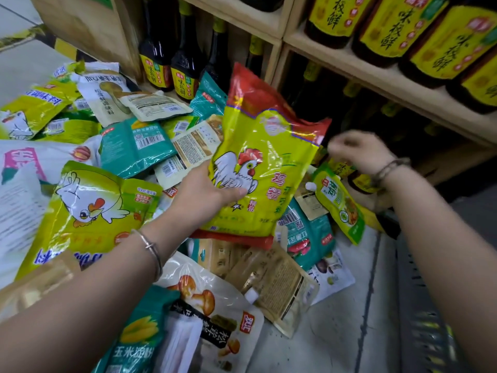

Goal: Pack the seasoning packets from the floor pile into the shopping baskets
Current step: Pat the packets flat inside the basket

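We record the left hand [204, 195] gripping one glossy crinkled yellow-green plastic packet [269, 146] with red ends, raised above the floor pile [139, 146] of flat pouches. The right hand [357, 149] is blurred; we cannot tell its grip.

Two hands [204, 195] [357, 149], two bracelets [150, 249] [387, 168] (one apiece), packets [137, 144] beyond counting

Packet pile [129, 146] covers floor left and centre, packets overlapping edge to edge. Bare floor strip [349, 319] open lower right, beside pile. Wooden shelf [349, 65] with soy sauce bottles [185, 74] walls off far side. Big yellow chicken packet [263, 168], raised in left hand [204, 195], blocks middle above pile.
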Demonstrator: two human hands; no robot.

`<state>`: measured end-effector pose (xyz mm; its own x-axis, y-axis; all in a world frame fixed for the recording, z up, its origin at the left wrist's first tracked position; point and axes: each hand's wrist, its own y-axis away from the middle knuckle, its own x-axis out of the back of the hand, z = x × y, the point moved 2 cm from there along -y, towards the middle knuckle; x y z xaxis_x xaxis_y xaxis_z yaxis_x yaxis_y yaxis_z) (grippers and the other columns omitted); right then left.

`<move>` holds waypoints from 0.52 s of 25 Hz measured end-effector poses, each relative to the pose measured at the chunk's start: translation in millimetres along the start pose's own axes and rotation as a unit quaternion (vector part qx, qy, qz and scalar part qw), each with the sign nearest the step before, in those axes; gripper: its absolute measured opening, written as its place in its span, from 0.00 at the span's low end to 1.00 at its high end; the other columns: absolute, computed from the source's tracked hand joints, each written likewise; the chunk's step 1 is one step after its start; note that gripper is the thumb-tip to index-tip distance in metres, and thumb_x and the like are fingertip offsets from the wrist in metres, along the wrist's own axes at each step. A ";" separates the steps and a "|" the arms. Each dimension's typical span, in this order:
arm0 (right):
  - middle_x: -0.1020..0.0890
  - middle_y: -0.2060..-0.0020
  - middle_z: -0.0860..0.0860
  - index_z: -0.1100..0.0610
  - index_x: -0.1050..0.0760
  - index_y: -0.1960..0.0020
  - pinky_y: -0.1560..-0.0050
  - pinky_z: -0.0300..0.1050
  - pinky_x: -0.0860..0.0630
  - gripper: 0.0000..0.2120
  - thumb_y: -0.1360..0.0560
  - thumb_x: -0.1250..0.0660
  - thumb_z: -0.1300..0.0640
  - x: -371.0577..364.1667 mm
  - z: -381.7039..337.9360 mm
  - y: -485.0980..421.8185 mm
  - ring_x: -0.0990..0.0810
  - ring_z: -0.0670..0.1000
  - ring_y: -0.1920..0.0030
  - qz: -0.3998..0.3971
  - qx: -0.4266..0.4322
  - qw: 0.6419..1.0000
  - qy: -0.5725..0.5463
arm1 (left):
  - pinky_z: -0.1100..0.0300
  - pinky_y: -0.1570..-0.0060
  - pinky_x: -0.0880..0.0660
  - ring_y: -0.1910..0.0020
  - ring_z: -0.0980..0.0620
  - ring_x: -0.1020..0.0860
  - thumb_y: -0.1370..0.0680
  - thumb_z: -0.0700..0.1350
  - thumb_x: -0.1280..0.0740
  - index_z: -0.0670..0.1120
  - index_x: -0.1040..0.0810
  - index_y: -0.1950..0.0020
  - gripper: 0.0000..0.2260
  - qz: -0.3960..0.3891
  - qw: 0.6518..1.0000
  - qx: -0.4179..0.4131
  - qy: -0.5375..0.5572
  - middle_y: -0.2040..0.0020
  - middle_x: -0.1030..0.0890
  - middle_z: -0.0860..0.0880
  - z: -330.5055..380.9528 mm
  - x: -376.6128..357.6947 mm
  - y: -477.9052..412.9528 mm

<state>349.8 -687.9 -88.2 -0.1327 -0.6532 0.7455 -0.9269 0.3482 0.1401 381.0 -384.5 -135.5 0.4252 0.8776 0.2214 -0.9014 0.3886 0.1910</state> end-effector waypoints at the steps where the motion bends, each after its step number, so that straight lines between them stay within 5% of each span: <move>1: 0.19 0.51 0.56 0.61 0.23 0.45 0.56 0.38 0.27 0.14 0.26 0.31 0.54 -8.3 36.7 2.3 0.22 0.48 0.56 -0.031 -0.067 0.995 0.066 | 0.49 0.46 0.23 0.52 0.53 0.18 0.32 0.43 0.23 0.52 0.22 0.47 0.17 0.001 1.000 0.017 0.022 0.51 0.17 0.56 -4.2 -0.6 -0.1; 5: 0.25 0.38 0.59 0.59 0.33 0.31 0.43 0.47 0.30 0.30 0.30 0.27 0.55 -39.4 124.3 21.2 0.26 0.58 0.39 -0.057 -0.201 0.970 0.124 | 0.54 0.54 0.21 0.55 0.49 0.17 0.32 0.41 0.24 0.49 0.20 0.49 0.13 0.008 0.995 0.066 0.080 0.55 0.15 0.53 -15.0 -5.8 -0.6; 9: 0.26 0.36 0.58 0.59 0.36 0.29 0.44 0.43 0.33 0.38 0.35 0.23 0.57 -49.9 145.7 6.5 0.28 0.57 0.37 -0.056 -0.193 0.971 0.132 | 0.60 0.65 0.21 0.59 0.50 0.16 0.31 0.39 0.25 0.49 0.20 0.51 0.12 -0.013 0.989 0.086 0.117 0.57 0.15 0.53 -24.1 -15.3 -3.5; 13: 0.26 0.36 0.54 0.56 0.35 0.30 0.50 0.35 0.36 0.41 0.38 0.21 0.54 -48.4 162.4 0.5 0.29 0.47 0.43 -0.059 -0.193 0.976 0.082 | 0.57 0.64 0.21 0.60 0.49 0.16 0.32 0.39 0.24 0.47 0.19 0.50 0.13 -0.025 0.984 0.122 0.124 0.57 0.14 0.51 -37.2 -28.9 -5.0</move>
<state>298.7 -765.3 -230.0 0.0544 -0.5996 0.7985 -0.7273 0.5241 0.4431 370.2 -401.4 -178.5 0.4090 0.9121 -0.0289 -0.8199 0.3811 0.4273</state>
